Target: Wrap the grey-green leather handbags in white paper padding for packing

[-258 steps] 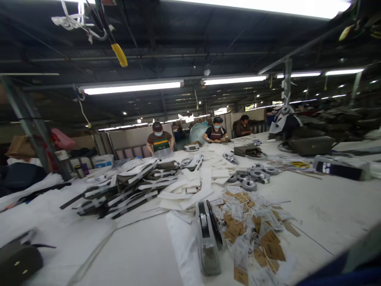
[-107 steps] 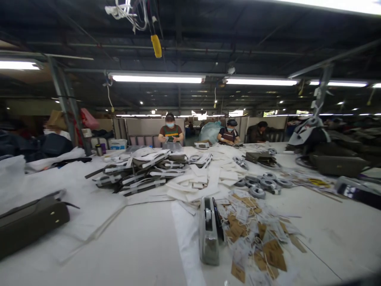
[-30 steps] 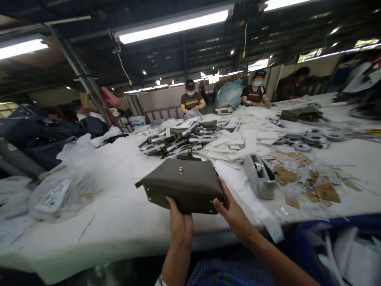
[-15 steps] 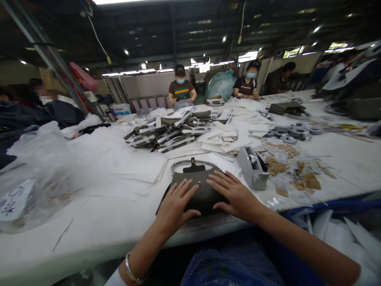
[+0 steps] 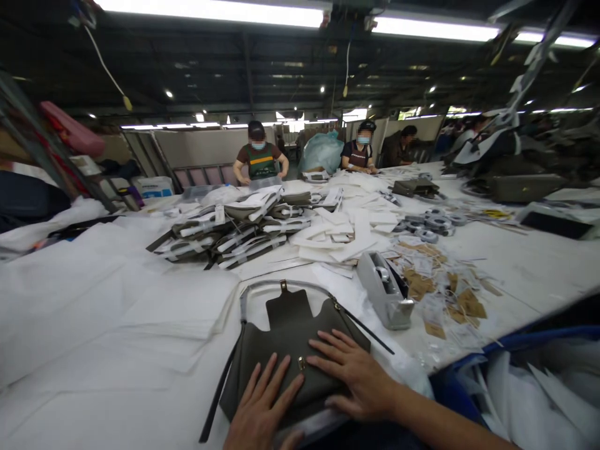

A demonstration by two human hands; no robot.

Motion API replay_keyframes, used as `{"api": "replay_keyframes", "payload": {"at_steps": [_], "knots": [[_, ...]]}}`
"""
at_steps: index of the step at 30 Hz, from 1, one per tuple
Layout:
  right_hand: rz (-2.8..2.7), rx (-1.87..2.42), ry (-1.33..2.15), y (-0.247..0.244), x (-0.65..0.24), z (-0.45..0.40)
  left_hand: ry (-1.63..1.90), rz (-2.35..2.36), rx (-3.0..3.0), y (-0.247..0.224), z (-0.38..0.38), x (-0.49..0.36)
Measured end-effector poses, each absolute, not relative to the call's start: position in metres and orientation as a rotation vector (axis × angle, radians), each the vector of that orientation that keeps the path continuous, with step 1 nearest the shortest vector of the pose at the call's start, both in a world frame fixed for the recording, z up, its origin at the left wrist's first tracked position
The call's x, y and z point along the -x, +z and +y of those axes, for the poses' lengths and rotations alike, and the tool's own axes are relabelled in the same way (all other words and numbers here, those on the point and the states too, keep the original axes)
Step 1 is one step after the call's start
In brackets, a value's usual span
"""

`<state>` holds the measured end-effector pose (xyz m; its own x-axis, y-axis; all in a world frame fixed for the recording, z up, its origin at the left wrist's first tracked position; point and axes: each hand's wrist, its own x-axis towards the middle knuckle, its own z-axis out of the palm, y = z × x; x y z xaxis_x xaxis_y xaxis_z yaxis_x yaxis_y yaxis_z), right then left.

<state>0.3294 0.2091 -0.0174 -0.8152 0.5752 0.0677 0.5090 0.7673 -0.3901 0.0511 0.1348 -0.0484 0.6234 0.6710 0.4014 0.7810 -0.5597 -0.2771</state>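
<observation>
A dark olive handbag lies on the table right in front of me, its flap with a metal clasp tip folded back away from me. A small gold-coloured lock sits on its front panel. My left hand rests on the lower left of that panel, fingers spread. On the right side of the panel, my right hand lies flat, also with its fingers apart. The bag's strap arches over the far side, and its dark ends trail off to both sides.
A grey tape dispenser stands right of the bag, beside scattered brown tags. White sheets are stacked at left. Wrapped bag parts are heaped behind. A blue-rimmed bin is at lower right. Two masked co-workers face me across the table.
The view has tilted up and swung right, so the scene sits differently. The bag's flap and strap show more fully now. Both hands remain flat on the bag.
</observation>
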Motion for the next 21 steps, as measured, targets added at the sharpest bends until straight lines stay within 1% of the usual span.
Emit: {"api": "replay_keyframes", "payload": {"at_steps": [3,7,9,11,13,16,18,21], "knots": [[-2.726,0.854,0.53,-0.023,-0.328,0.206,-0.383,-1.225,2.412,-0.048,0.137,-0.06],[-2.702,0.838,0.487,-0.026,-0.329,0.211,-0.455,-1.486,2.512,-0.047,0.133,-0.076],[-2.726,0.813,0.519,-0.015,-0.324,0.224,-0.506,-1.594,2.552,-0.049,0.132,-0.079],[-2.776,0.734,0.621,0.01,-0.307,0.245,-0.554,-1.676,2.573,-0.049,0.132,-0.08],[-2.785,0.603,0.745,0.04,-0.272,0.268,-0.592,-1.72,2.582,-0.048,0.131,-0.081],[-2.685,0.438,0.752,0.07,-0.189,0.305,-0.624,-1.734,2.595,-0.044,0.13,-0.081],[-2.688,0.371,0.712,0.069,-0.124,0.329,-0.645,-1.733,2.583,-0.043,0.129,-0.08],[-2.789,0.416,0.637,0.042,-0.039,0.355,-0.668,-1.682,2.53,-0.054,0.131,-0.078]]}}
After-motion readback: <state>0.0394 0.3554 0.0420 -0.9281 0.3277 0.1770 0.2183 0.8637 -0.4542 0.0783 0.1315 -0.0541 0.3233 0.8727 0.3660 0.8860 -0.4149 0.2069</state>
